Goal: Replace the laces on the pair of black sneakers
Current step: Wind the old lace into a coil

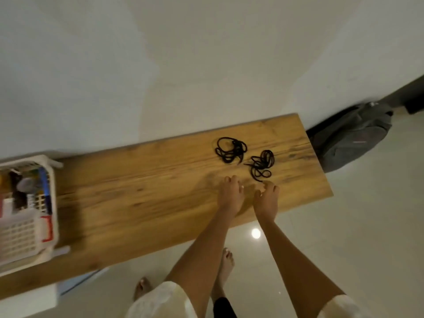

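Note:
Two bundles of black laces lie on the wooden table [142, 198] near its right end: one loose coil [230, 149] further back and a second tangle [262, 164] to its right. My left hand [229, 195] hovers over the table just in front of them, fingers loosely curled, holding nothing. My right hand [267, 199] sits beside it, its fingertips close to the near end of the right tangle, also holding nothing. No sneakers are in view.
A white plastic basket [27, 235] full of small items stands on the table's left end. A grey backpack [351, 136] leans on the floor past the table's right end. A white wall runs behind the table. My bare feet stand on the glossy tiled floor.

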